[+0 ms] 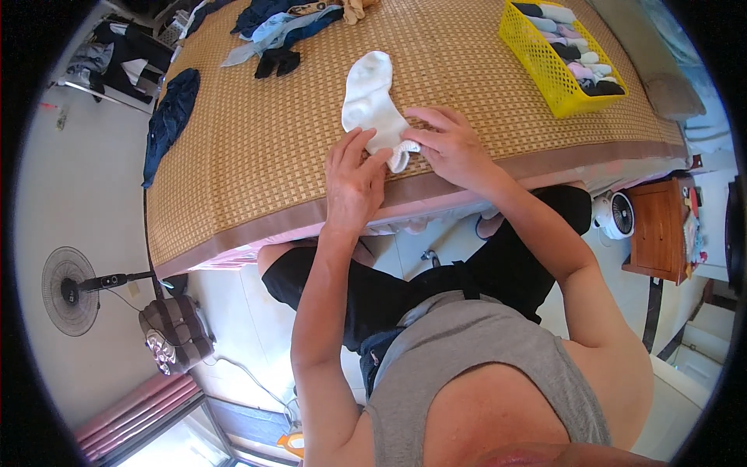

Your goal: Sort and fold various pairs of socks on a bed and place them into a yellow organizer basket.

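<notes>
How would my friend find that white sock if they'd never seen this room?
Find the big tan woven mat. Near its closest edge, the person's left hand and right hand touch the white sock. Unlike the small rolled bundles in the yellow basket, it lies stretched out on the mat.

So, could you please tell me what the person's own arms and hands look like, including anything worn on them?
The left arm and right arm are bare up to the shoulder, as the grey fabric top is sleeveless. The left hand and right hand are ungloved; I can make out no watch, bracelet or ring.
</notes>
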`<state>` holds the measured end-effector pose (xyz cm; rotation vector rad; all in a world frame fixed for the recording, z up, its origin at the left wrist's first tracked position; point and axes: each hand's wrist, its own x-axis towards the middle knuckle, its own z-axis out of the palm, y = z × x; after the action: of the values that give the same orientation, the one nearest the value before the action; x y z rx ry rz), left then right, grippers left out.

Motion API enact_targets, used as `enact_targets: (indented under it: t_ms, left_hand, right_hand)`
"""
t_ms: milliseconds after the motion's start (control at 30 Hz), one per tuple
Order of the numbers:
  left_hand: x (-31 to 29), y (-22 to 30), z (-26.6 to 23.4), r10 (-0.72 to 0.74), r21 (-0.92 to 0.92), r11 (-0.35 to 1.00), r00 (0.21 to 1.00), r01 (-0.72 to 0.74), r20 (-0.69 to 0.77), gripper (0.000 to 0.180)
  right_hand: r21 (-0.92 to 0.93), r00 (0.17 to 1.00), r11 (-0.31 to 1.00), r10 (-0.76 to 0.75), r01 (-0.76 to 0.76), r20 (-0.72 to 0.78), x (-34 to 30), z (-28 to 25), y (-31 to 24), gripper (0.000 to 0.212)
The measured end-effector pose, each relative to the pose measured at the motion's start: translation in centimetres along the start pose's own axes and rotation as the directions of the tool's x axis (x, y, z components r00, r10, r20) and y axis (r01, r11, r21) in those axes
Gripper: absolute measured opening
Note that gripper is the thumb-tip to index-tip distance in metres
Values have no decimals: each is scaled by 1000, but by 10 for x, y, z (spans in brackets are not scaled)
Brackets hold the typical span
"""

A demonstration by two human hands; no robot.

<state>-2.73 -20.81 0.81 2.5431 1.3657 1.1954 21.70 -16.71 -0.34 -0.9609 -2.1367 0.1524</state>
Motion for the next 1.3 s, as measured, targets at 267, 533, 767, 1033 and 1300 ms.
enact_targets:
  t_ms: [267,533,767,1033,1300]
  left_hand:
    - [-5,-9,6,-78,-111,991,997,79,16,16]
    - [-4,-8,32,-304,-138,948,943,285,-138,14]
    - [-4,-10,36,-335,-99,942,921,321,-198,15]
    - [-3,-7,31,-273,-68,962,939,265,-207,16]
    - [-5,-5,15,-156,-65,986,986,153,-57,27]
  right_hand:
    - [97,999,995,22,-26,43,-5,0,10,16]
    - [40,954,955,289,-293,79,8,16,1,23]
    - [25,949,949,315,-315,-17,12,20,-5,21]
    - [40,996,999,3,0,-91,3,20,2,16]
    - [77,998,997,11,-16,64,2,12,7,16]
